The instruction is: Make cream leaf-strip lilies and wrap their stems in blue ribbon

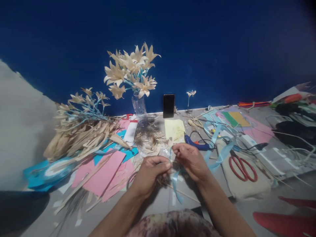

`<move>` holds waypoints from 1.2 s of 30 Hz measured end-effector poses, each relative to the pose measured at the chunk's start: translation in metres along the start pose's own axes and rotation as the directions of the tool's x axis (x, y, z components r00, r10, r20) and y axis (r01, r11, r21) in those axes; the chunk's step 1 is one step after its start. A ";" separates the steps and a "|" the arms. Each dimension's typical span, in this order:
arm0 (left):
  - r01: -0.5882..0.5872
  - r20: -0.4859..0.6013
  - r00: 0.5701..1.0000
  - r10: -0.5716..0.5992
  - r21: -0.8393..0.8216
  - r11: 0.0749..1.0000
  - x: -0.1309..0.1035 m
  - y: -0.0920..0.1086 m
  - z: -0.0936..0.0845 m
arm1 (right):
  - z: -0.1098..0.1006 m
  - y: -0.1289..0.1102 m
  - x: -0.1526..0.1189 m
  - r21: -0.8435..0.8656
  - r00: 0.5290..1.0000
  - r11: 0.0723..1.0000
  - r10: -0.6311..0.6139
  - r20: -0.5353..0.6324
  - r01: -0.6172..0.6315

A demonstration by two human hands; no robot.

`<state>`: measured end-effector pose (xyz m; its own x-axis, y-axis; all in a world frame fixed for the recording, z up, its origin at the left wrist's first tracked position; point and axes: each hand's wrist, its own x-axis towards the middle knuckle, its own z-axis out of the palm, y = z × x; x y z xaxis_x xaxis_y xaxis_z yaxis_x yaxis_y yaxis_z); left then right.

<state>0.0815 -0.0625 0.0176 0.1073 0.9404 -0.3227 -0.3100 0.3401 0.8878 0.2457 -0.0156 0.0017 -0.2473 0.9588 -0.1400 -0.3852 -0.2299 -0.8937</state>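
The fingers of the left hand (153, 172) are pinched on a slim blue stem (170, 154) topped by a pale bud (170, 142), just left of and nearer the person than the blue glue gun (198, 144). The right hand (191, 161) has its fingers curled together beside the stem; I can't tell whether they grip it. A light-blue ribbon (175, 187) dangles nearer than the glue gun, to its left. A yellow sheet (174, 129) lies left of the gun, and red-handled scissors (242, 168) rest to its right, nearer. Beyond it, leftward, stand a smartphone (169, 106) and a clear vase (140, 110) of cream flowers (133, 65).
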 end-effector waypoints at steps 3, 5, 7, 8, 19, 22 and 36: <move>0.023 -0.024 0.999 -0.025 -0.097 0.995 0.005 -0.005 -0.006 | -0.015 0.008 -0.001 0.057 0.997 0.998 0.021 -0.069 -0.017; 0.001 -0.067 0.998 -0.007 -0.098 0.995 0.007 -0.007 -0.010 | -0.024 0.015 -0.003 0.104 0.997 0.995 0.011 -0.074 -0.003; -0.044 -0.116 0.992 0.041 -0.028 0.999 0.008 -0.006 -0.013 | -0.030 0.019 -0.006 0.109 0.998 0.994 0.000 -0.064 0.007; -0.078 -0.137 0.987 0.084 0.045 0.996 0.008 -0.005 -0.014 | -0.031 0.020 -0.007 0.078 0.998 0.997 -0.011 -0.056 0.015; -0.582 0.135 0.470 0.872 0.791 0.191 0.010 0.007 -0.041 | -0.005 0.006 0.051 -0.726 0.753 0.235 -0.346 0.559 0.647; -0.565 0.211 0.369 0.905 0.824 0.039 0.014 -0.003 -0.049 | -0.006 0.026 0.060 -0.662 0.590 0.005 -0.459 0.664 0.749; -0.579 0.172 0.373 0.912 0.811 0.084 0.029 -0.026 -0.050 | -0.017 0.051 0.055 -0.589 0.435 -0.219 -0.488 0.757 0.778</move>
<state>0.0455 -0.0448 -0.0313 -0.0801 0.6620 0.7452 0.6776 -0.5122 0.5278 0.2271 0.0280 -0.0590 -0.5924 0.4029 0.6976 0.4153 0.8948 -0.1641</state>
